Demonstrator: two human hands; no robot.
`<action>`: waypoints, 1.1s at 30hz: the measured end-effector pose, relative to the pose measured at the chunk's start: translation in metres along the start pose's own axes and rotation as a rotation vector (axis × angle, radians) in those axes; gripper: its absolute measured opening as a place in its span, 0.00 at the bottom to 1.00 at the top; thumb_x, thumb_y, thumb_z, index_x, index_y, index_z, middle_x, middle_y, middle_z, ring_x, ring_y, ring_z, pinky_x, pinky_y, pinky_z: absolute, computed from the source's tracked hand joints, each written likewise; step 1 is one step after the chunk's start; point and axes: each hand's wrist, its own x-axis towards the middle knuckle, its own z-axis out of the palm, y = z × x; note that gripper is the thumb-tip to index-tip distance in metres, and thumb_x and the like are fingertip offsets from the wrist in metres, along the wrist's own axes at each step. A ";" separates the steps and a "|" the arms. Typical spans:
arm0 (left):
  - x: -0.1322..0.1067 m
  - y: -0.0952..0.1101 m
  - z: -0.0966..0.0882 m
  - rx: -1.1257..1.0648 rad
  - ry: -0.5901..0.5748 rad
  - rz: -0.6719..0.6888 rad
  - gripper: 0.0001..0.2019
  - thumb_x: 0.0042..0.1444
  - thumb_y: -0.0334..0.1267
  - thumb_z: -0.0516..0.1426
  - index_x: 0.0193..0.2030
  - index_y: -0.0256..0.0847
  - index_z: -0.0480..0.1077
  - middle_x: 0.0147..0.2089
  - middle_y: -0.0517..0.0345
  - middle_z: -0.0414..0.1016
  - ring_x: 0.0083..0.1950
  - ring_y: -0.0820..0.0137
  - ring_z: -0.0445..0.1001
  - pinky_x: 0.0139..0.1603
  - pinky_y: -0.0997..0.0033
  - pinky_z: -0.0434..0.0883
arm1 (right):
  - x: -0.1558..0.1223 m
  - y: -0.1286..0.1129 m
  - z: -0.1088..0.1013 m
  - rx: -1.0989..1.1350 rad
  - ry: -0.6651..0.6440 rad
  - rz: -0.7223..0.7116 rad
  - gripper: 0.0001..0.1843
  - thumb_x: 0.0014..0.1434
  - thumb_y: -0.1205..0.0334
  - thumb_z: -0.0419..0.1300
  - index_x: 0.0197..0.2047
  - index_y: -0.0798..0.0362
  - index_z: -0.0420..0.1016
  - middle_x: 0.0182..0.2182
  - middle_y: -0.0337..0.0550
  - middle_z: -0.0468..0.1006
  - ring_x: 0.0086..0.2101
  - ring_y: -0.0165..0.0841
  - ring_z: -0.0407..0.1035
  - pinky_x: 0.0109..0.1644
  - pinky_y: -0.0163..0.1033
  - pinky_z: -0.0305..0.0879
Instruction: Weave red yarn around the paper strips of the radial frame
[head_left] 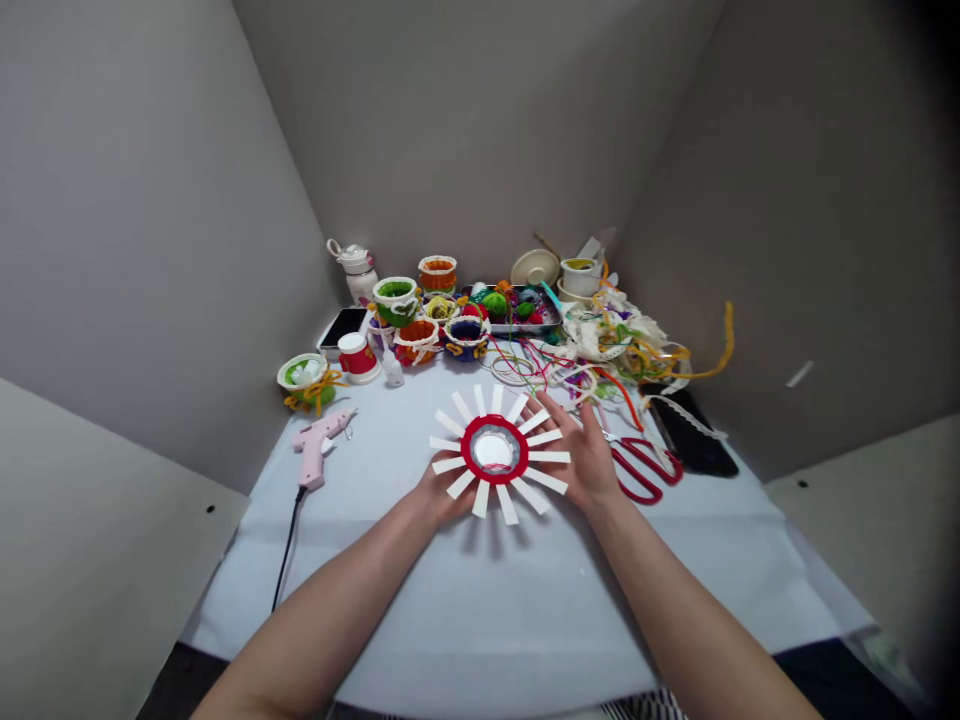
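A paper cup (pixel 470 436) cut into white strips faces me, its strips spread out like rays. Red yarn runs in a ring round its middle, and the white cup bottom shows inside. My left hand (pixel 448 492) grips the cup from below left, its fingers mostly hidden behind the strips. At the right side, my right hand (pixel 587 458) has its fingers stretched out and apart behind the strips; whether it touches the cup is hard to see. Red-handled scissors (pixel 643 468) lie just right of that hand.
A pink glue gun (pixel 313 446) with a black cord lies left. Yarn-wrapped cups (pixel 396 300), a red-and-white cup (pixel 358 357) and a small bottle (pixel 392 368) stand behind. A tray (pixel 551 322) holds yarn balls; tangled yarn and trim (pixel 622 335) and a dark phone (pixel 694 440) lie right.
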 end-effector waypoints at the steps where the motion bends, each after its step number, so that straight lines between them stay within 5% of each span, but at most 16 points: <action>1: 0.000 -0.001 0.002 0.001 -0.012 -0.023 0.13 0.64 0.40 0.59 0.52 0.36 0.74 0.46 0.45 0.82 0.46 0.54 0.83 0.56 0.49 0.77 | 0.000 -0.001 -0.001 0.025 -0.008 0.016 0.29 0.61 0.37 0.62 0.58 0.46 0.75 0.62 0.48 0.75 0.65 0.47 0.66 0.64 0.58 0.71; 5: 0.000 -0.004 0.007 -0.043 -0.086 -0.057 0.25 0.62 0.55 0.61 0.56 0.36 0.73 0.53 0.41 0.81 0.57 0.46 0.78 0.62 0.43 0.72 | 0.001 0.003 -0.004 0.003 -0.015 -0.002 0.28 0.61 0.37 0.61 0.56 0.46 0.77 0.64 0.48 0.74 0.65 0.46 0.66 0.67 0.57 0.67; 13: -0.003 0.009 0.007 0.067 0.104 0.356 0.30 0.64 0.63 0.55 0.55 0.37 0.76 0.60 0.44 0.78 0.64 0.53 0.74 0.66 0.52 0.71 | 0.002 0.013 -0.008 -0.134 -0.012 -0.035 0.28 0.63 0.36 0.57 0.56 0.44 0.78 0.65 0.44 0.74 0.67 0.45 0.63 0.74 0.58 0.54; 16: -0.003 0.028 0.001 0.128 0.114 0.387 0.36 0.63 0.68 0.52 0.58 0.35 0.75 0.66 0.40 0.72 0.67 0.55 0.73 0.66 0.58 0.70 | 0.001 0.015 -0.007 -0.133 -0.015 -0.026 0.28 0.62 0.37 0.59 0.56 0.45 0.79 0.64 0.45 0.75 0.66 0.46 0.65 0.75 0.58 0.53; 22: -0.003 0.044 -0.009 0.442 0.326 0.415 0.22 0.63 0.49 0.62 0.60 0.41 0.74 0.69 0.46 0.70 0.65 0.56 0.74 0.68 0.57 0.68 | 0.001 0.014 -0.005 -0.100 0.034 0.012 0.26 0.56 0.40 0.66 0.53 0.45 0.82 0.64 0.44 0.75 0.67 0.47 0.63 0.75 0.58 0.51; 29: -0.004 0.034 -0.002 0.268 0.140 0.298 0.28 0.59 0.51 0.64 0.61 0.39 0.73 0.65 0.41 0.74 0.67 0.53 0.72 0.71 0.52 0.65 | 0.003 0.019 -0.006 -0.132 0.014 0.020 0.27 0.57 0.40 0.65 0.55 0.44 0.81 0.66 0.46 0.73 0.67 0.48 0.63 0.74 0.59 0.55; 33: -0.011 0.032 0.006 0.366 0.113 0.293 0.26 0.60 0.50 0.65 0.61 0.39 0.74 0.68 0.42 0.71 0.74 0.50 0.64 0.70 0.53 0.66 | 0.002 0.020 -0.007 -0.169 -0.036 0.005 0.27 0.59 0.40 0.66 0.58 0.42 0.80 0.67 0.44 0.72 0.69 0.46 0.60 0.73 0.57 0.56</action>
